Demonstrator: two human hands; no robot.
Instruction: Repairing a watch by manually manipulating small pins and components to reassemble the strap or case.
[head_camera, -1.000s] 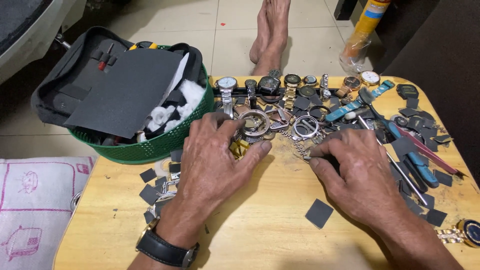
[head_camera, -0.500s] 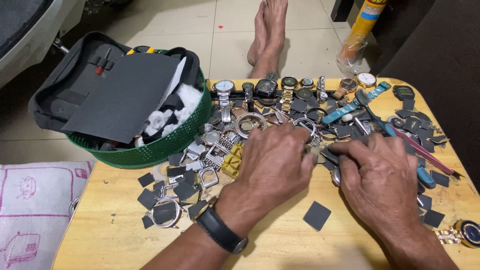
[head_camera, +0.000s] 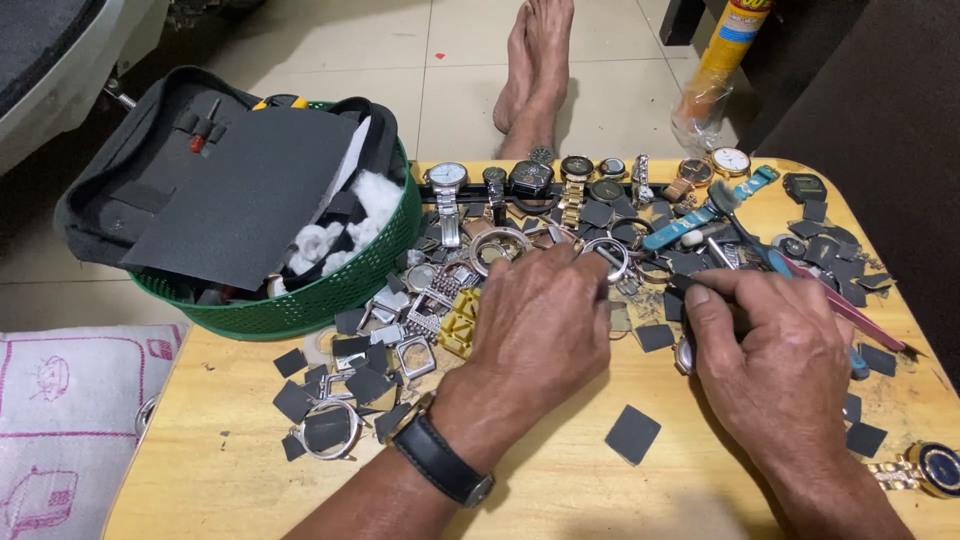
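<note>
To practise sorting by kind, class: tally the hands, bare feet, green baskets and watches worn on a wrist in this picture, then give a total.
Hands: 2 (left hand, right hand)
Bare feet: 2
Green basket: 1
Watch worn on a wrist: 1
Total: 6

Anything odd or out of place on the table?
Watch parts and dark squares lie strewn around both hands. One dark square sits alone near the front. A gold watch rests at the table edge beside the right hand.
</note>
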